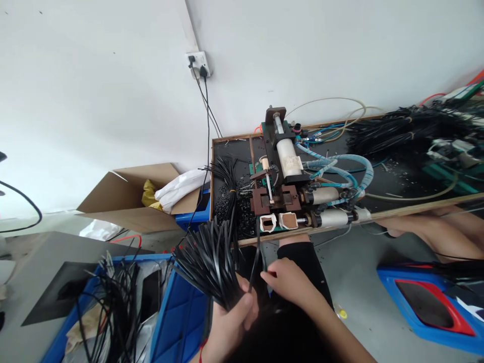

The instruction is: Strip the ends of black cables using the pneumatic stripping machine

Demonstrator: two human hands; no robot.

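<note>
My left hand [234,310] is closed round a thick bundle of flat black cables [212,262], their ends fanned out up and to the left. One loose black cable [257,252] stands apart from the bundle and runs up from my left fingers toward the machine's front edge. Close beside it, my right hand [289,283] has its fingers bent in a pinch at another short stretch of black cable [264,259]. Just beyond both hands is a bench machine [275,199] with brown metal jaws and two white-rimmed pads [288,221].
Air cylinders [327,195] with blue-wrapped hoses sit right of the jaws. A tied cable bundle [229,186] and black scraps lie on the bench [245,143]. At left are a cardboard box [109,194] and a blue crate [181,307]. Another person's legs [427,229] show at right, near a blue-and-red stool [401,302].
</note>
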